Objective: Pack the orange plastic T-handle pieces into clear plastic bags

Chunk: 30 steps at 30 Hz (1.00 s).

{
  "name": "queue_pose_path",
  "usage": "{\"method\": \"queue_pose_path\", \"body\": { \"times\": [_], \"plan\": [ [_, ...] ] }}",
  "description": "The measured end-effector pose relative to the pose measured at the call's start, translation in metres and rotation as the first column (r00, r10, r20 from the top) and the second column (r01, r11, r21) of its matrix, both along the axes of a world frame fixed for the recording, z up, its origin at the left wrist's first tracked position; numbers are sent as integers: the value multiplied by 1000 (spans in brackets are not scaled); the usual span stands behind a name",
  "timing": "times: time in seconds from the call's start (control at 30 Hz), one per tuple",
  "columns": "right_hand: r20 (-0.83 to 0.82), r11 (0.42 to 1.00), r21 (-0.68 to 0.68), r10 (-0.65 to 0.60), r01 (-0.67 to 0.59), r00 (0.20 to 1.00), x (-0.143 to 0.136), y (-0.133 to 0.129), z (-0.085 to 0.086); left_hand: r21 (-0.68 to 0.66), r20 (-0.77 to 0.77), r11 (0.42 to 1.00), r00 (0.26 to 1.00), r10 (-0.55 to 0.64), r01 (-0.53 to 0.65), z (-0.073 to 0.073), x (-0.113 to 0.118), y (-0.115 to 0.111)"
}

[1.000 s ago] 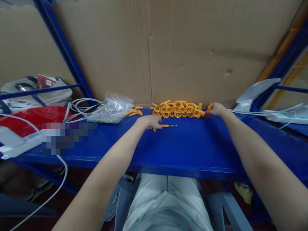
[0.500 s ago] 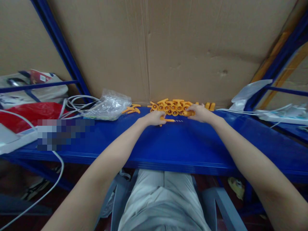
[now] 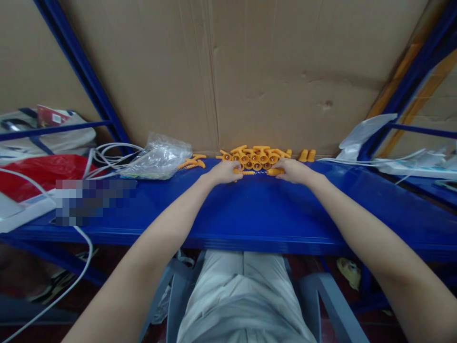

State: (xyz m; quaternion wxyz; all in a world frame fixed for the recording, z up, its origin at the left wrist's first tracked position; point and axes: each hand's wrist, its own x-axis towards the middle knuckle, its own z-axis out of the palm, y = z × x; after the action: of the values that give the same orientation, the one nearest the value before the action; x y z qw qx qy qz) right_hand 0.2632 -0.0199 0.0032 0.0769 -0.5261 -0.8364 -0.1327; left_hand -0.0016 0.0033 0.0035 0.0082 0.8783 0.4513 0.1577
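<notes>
Fingers partly hide the orange corkscrew (image 3: 249, 173) and cap (image 3: 274, 171).

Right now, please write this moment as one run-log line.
left hand: holds corkscrew | right hand: holds cap | spiral tip: at cap | orange pile: behind

The left hand (image 3: 228, 172) holds an orange corkscrew (image 3: 249, 173), its metal spiral pointing at an orange sleeve (image 3: 274, 171) in the right hand (image 3: 291, 170). Just behind them, stacked orange corkscrews (image 3: 254, 157) line the blue table (image 3: 250, 209) near the cardboard (image 3: 264, 71). A clear plastic bag (image 3: 157, 157) lies over to the left.
</notes>
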Motion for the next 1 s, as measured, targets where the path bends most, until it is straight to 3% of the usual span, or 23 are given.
{"method": "queue_pose_path", "body": {
  "times": [0.2, 0.33, 0.53, 0.73, 1.0],
  "plan": [
    [-175, 991, 33, 137, -133, 975, -6, 5, -8, 17, 77, 1000, 997, -5, 4, 0, 2, -4],
    [-285, 975, 88, 222, -205, 932, -11, 7, -15, 40, 244, 999, 970, -24, 15, -3, 7, -5],
    [-324, 975, 104, 219, -196, 920, -18, 1, -17, -99, 485, 995, 874, 28, 24, -7, 13, 1],
    [-337, 973, 123, 225, -194, 914, -23, -2, -20, -220, 528, 973, 847, 61, 68, -10, 10, 8],
    [-509, 963, 53, 253, -264, 823, -9, 16, -21, -134, 478, 991, 877, 42, 25, -6, 8, 1]
  ]
}}
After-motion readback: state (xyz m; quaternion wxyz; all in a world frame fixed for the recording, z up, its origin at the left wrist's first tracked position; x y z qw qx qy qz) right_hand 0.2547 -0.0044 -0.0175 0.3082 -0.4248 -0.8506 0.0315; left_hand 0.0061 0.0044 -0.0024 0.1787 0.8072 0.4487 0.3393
